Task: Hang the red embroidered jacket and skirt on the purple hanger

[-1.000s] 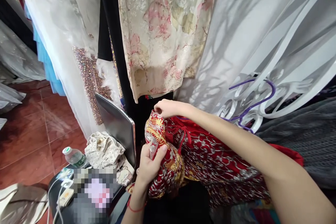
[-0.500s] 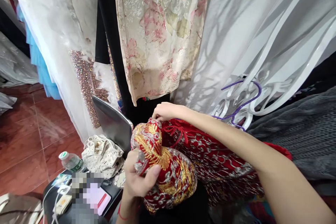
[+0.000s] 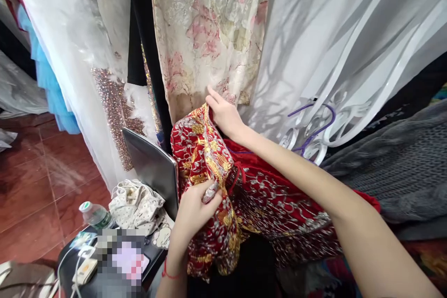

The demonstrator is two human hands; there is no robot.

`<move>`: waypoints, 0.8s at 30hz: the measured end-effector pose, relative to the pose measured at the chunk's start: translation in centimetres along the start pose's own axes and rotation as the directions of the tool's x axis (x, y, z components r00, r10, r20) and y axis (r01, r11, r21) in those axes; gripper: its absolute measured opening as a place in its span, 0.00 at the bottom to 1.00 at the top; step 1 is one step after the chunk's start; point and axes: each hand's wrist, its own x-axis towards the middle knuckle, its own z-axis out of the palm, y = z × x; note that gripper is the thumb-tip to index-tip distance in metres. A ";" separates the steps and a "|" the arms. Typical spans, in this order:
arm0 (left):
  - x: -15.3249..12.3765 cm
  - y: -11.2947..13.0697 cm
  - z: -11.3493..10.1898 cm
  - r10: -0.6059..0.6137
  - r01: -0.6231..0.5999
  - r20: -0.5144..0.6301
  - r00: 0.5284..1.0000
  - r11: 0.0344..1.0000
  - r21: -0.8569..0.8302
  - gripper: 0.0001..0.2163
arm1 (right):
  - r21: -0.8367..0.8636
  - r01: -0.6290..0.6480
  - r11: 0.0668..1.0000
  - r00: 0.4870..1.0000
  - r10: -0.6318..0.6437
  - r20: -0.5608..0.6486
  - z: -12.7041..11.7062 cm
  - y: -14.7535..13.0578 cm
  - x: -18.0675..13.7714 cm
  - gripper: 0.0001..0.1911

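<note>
- Red garment, cloth thickly embroidered in gold and silver [image 3: 190,149]: held up in front of the person, its lower end over black cloth [image 3: 254,265].
- Left hand [image 3: 195,205]: closed on a fold of the garment near mid-length, silver trim showing between thumb and fingers.
- Right hand [image 3: 225,114]: at the garment's upper corner, forefinger extended; whether the other fingers pinched the edge could not be told.
- Handling, as judged: the step in hand appeared to be spreading the upper part. It seemed best served by a firm left hold and light outward tension from the right, with fingers on the edge rather than on loose metallic thread, to avoid snags.
- Orientation: long axis roughly up and down the view; upper edge pointed away from the person, lower end towards the person. The gold-and-silver band slanted down rightward from the right hand.
- Red cloth with silver scrollwork [image 3: 282,200]: beside the garment, partly behind the right forearm, long axis slanting to lower right; any join was unclear.
- Purple hooked hanger [image 3: 334,115]: beyond that forearm.
- Cream floral cloth [image 3: 206,32]: hanging behind the right hand.
- Clear bottle, white cap [image 3: 98,216]: at left, beside a white dotted cloth bundle [image 3: 136,205].
</note>
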 end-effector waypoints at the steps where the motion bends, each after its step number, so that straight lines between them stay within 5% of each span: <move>1: 0.2 -0.5 0.1 -0.042 0.043 -0.028 0.999 0.998 0.037 0.14 | -0.094 -0.036 0.995 0.998 0.040 0.041 -0.1 0.2 0.0 0.23; 5: 0.8 -2.7 0.5 -0.185 0.191 -0.051 0.981 0.970 0.153 0.10 | -0.282 -0.216 0.935 0.934 0.282 0.219 -0.2 1.4 -1.2 0.18; 9: 1.4 -3.7 1.6 -0.186 0.196 -0.094 0.978 0.974 0.114 0.07 | -0.363 -0.279 0.889 0.876 0.390 0.283 -1.0 2.1 -3.3 0.18; 12: 1.7 -2.7 2.9 -0.065 0.083 -0.284 0.957 0.995 0.053 0.19 | -0.391 -0.284 0.876 0.926 0.356 0.125 -2.5 2.0 -4.3 0.22; 15: 2.2 -1.1 4.1 0.072 -0.062 -0.384 0.920 0.997 0.038 0.29 | -0.371 -0.181 0.911 0.983 0.168 -0.068 -4.2 2.0 -4.6 0.25; 18: 3.2 -0.5 4.7 0.115 -0.113 -0.371 0.921 0.993 0.029 0.20 | -0.362 -0.174 0.916 0.984 0.153 -0.088 -5.4 2.6 -5.1 0.24; 20: 4.0 -1.0 4.5 0.037 -0.045 -0.321 0.947 0.999 -0.018 0.12 | -0.365 -0.220 0.905 0.972 0.236 -0.002 -5.6 3.2 -5.9 0.24; 24: 5.1 -2.2 3.1 -0.026 -0.024 -0.341 0.940 0.989 -0.144 0.15 | -0.326 -0.178 0.928 0.900 0.288 0.329 -5.4 3.7 -8.9 0.20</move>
